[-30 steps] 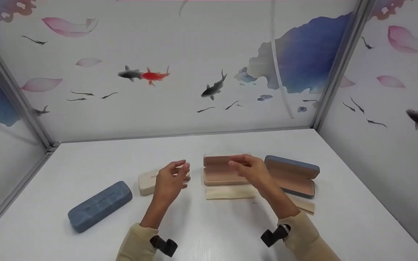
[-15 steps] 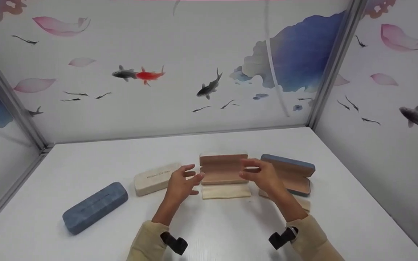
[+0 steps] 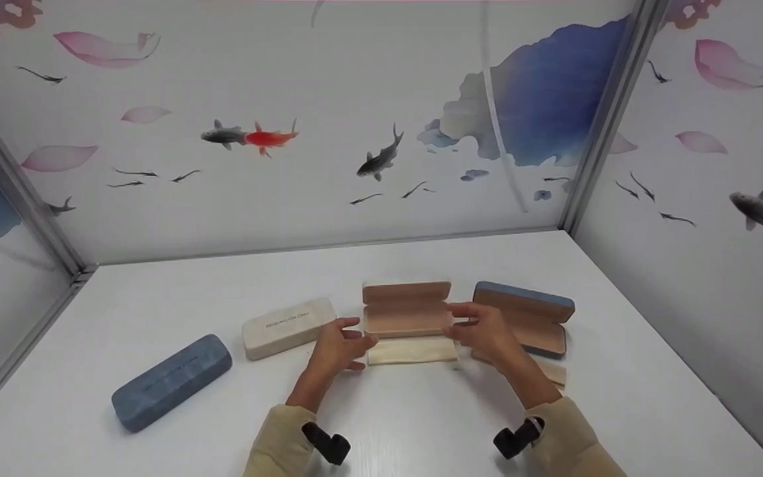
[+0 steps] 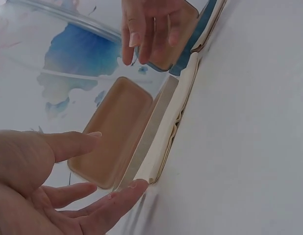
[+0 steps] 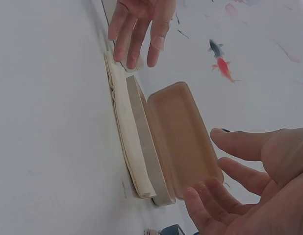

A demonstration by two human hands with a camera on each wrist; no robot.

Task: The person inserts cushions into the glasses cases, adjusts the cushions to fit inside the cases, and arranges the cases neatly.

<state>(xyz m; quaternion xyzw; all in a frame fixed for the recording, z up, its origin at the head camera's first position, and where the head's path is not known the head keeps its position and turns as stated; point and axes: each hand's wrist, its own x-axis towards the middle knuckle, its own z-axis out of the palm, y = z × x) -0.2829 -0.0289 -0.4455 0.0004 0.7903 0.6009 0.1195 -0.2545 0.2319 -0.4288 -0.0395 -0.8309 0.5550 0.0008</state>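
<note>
Bench (image 3: 408, 424) fills the lower frame; just below centre I have the open pink-lined case (image 3: 406, 319), long axis left to right, between the left hand (image 3: 335, 348) and the right hand (image 3: 489, 332), which looks nearer. Each grip is spread, holding nothing. Folded cloth (image 3: 412, 352) lies just below the case.

The person's left arm (image 3: 305, 392) and right arm (image 3: 532, 381) reach forward, slanting in toward each other, the forearms bare beyond long sleeves. The left hand (image 3: 333, 348) and right hand (image 3: 484, 329) are apart, the right slightly farther forward. Each hand's fingers point inward toward the other hand, spread with gaps between them, lightly bent and relaxed on both of the 2 hands.
</note>
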